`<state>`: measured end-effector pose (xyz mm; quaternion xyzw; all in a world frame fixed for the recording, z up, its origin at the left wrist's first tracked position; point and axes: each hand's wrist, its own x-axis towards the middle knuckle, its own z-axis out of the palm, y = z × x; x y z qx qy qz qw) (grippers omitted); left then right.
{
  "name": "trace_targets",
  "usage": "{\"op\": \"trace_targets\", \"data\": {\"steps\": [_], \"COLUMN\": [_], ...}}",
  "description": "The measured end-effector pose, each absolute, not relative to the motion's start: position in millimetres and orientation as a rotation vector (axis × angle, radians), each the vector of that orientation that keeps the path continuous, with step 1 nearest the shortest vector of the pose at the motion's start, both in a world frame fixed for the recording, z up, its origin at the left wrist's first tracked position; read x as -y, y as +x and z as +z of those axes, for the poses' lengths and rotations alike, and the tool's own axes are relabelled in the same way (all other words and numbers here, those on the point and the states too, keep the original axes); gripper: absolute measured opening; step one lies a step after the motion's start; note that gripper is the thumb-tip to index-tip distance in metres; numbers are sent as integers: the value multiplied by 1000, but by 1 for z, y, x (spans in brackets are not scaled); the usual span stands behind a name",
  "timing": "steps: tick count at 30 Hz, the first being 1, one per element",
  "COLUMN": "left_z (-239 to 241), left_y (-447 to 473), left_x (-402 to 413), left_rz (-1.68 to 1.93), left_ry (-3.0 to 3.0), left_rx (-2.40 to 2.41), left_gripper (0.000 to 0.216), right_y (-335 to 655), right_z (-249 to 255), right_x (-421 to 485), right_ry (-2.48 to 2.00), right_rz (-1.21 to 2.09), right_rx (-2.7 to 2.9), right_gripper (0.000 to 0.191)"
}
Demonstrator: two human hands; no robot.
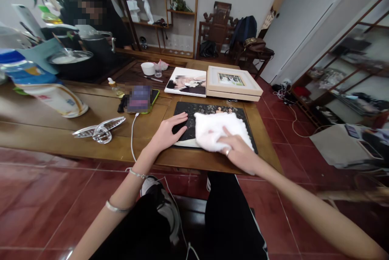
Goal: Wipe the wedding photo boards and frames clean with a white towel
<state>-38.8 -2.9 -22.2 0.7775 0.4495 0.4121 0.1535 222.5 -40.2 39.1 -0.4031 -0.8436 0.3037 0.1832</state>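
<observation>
A dark photo panel (190,109) lies flat near the table's front edge, with small figures and a speckled pattern on it. My left hand (169,131) rests on its left side, fingers stretched out and thumb apart. Over the panel's right part is spread a fluffy white cloth (209,128), hiding much of the picture. My right hand (238,151) holds the cloth against the panel, its index finger extended and the other fingers curled into the fabric.
Behind the panel lie a photo print (185,82) and a light-framed picture (255,85). To the left are a phone (154,99) on a white cable, a clear hair claw (102,130), a dropper bottle (114,87) and a wipes pack (51,93). A person (97,16) is across the table.
</observation>
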Motion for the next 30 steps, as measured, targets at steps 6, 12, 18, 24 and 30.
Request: {"op": "trace_targets", "data": {"steps": [6, 12, 18, 24, 30], "left_z": [-24, -25, -25, -24, -24], "left_y": [-40, -40, -40, -41, -41], "left_x": [2, 1, 1, 1, 2], "left_rz": [1182, 1200, 1187, 1180, 1176], "left_ry": [2242, 2230, 2236, 2233, 2229], "left_rx": [-1279, -1266, -1265, -1270, -1272], "left_gripper": [36, 35, 36, 35, 35], "right_y": [218, 228, 202, 183, 219], "right_z": [45, 39, 33, 33, 45], "right_x": [52, -35, -69, 11, 74], "right_ry": [-1016, -1266, -1281, -1038, -980], "right_rz": [971, 739, 602, 657, 768], "right_rx": [2429, 2166, 2116, 2411, 2541], "right_gripper": [35, 24, 30, 37, 48]}}
